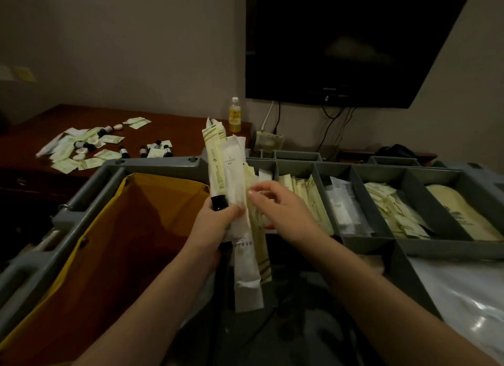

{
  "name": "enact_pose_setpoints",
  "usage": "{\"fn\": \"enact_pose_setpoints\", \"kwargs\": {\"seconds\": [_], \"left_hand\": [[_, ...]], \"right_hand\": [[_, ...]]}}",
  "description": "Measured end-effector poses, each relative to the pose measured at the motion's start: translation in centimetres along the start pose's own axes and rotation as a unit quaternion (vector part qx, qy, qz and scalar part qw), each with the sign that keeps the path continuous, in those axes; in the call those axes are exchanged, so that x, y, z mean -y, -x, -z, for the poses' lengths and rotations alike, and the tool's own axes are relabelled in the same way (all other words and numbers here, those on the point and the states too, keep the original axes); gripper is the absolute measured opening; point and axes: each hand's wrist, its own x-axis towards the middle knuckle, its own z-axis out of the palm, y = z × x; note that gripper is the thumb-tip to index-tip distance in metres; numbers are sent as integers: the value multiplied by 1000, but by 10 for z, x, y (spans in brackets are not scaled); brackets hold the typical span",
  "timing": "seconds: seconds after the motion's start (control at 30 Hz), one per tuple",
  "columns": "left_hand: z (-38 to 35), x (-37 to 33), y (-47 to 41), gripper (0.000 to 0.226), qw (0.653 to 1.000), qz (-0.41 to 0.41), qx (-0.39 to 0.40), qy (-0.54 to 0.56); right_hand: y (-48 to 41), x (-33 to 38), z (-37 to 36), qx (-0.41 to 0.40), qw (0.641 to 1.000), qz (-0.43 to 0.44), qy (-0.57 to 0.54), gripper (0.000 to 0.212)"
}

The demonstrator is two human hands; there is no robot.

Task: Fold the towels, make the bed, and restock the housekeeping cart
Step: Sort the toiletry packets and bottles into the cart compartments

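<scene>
Dim, murky wide-angle view, edges bowed.

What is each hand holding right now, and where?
Left hand grips a bundle of long packets around its middle. Right hand touches the bundle's side; whether it grips cannot be told.

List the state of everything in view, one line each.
Left hand: gripping a bundle of packets.
Right hand: at the bundle, grip unclear.
Cart tray: compartments partly filled.
Bag: open.
Television: off.
Bottle: upright, capped.
Desk packets: scattered loose.
</scene>
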Motion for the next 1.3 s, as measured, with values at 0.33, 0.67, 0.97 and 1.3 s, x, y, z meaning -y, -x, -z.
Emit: {"fn": "enact_pose_setpoints", "kwargs": {"seconds": [0.33, 0.67, 0.97, 1.3], "left_hand": [[-33, 20, 14, 60, 997, -33, 18, -68], [-25, 10, 14, 40, 999, 24, 38, 24], [-29, 6, 13, 25, 995, 54, 50, 66], [-35, 3, 2, 34, 998, 48, 32, 37]], "right_hand": [[22, -17, 2, -100, 993, -49, -46, 18], [24, -25, 15, -65, 988, -58, -126, 25], [19, -28, 30, -28, 910, -185, -370, 17], [20, -38, 25, 11, 964, -135, -227, 26]]}}
